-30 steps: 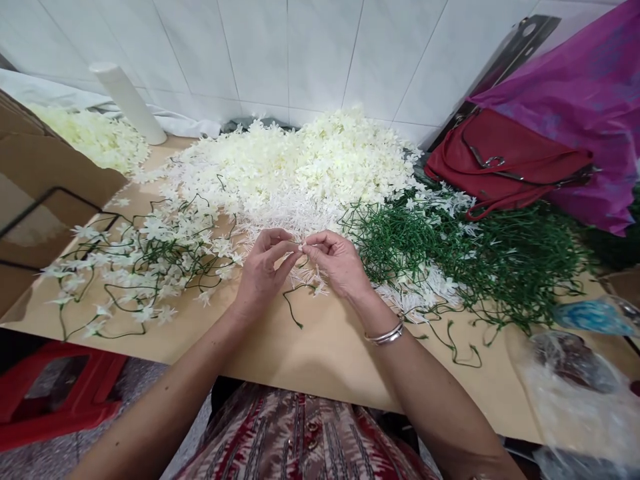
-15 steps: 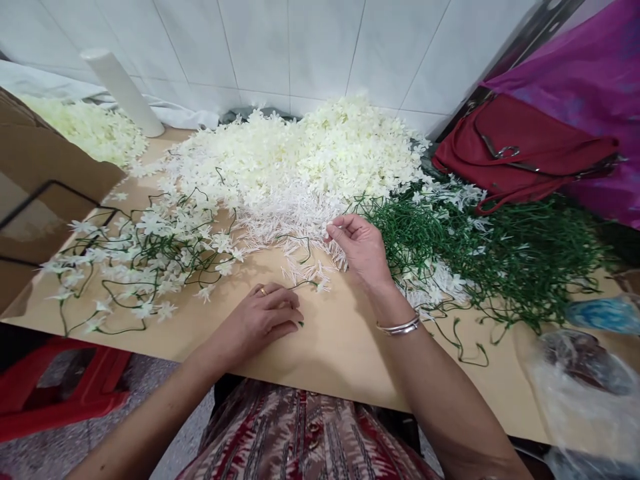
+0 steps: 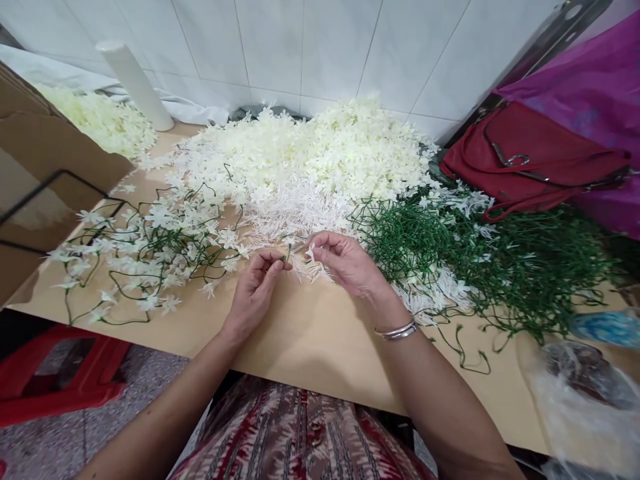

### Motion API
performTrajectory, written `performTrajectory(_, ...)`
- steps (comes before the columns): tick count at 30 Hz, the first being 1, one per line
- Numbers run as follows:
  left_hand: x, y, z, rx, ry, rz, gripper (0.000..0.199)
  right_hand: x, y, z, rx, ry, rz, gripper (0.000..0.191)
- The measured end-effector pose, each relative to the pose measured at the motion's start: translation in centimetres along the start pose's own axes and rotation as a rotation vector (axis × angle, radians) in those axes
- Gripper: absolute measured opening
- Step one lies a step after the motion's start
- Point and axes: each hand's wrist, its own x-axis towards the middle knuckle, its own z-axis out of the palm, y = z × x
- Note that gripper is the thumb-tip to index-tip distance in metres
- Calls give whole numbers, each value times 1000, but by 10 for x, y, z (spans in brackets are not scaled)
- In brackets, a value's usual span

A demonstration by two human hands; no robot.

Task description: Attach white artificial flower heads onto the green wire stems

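Note:
My left hand [image 3: 260,287] pinches a thin green stem [image 3: 289,252] whose tip points up. Just to its right, my right hand [image 3: 345,263] holds a small white piece [image 3: 311,252] between thumb and fingers; the two hands are close but apart. Beyond them lies a heap of thin white pieces [image 3: 295,217], with a large mound of cream-white petals [image 3: 350,147] behind. Left of my hands are white flowers [image 3: 165,227] on green stems. A tangle of green stems [image 3: 415,230] spreads out to the right of my right hand.
A cardboard box [image 3: 50,167] with a black wire frame stands at the left. A white roll [image 3: 135,83] leans near the wall. At the right are a red bag [image 3: 535,153] and a clear plastic bag [image 3: 590,400]. A red stool [image 3: 60,373] is below the table [image 3: 320,347].
My left hand has risen from the tabletop with the green stem. My right hand has moved slightly down and left, nearer my left hand. The view has shifted a little.

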Motion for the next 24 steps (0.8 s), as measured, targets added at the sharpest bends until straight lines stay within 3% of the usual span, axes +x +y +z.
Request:
performTrajectory(13,-4,-1,1,-70,-97,-30,24,-3,9,11,-35,-82,121,35)
performTrajectory(24,-5,-2,1,-19,-74,-71,24,-4,8,9,-152,-86,142,32)
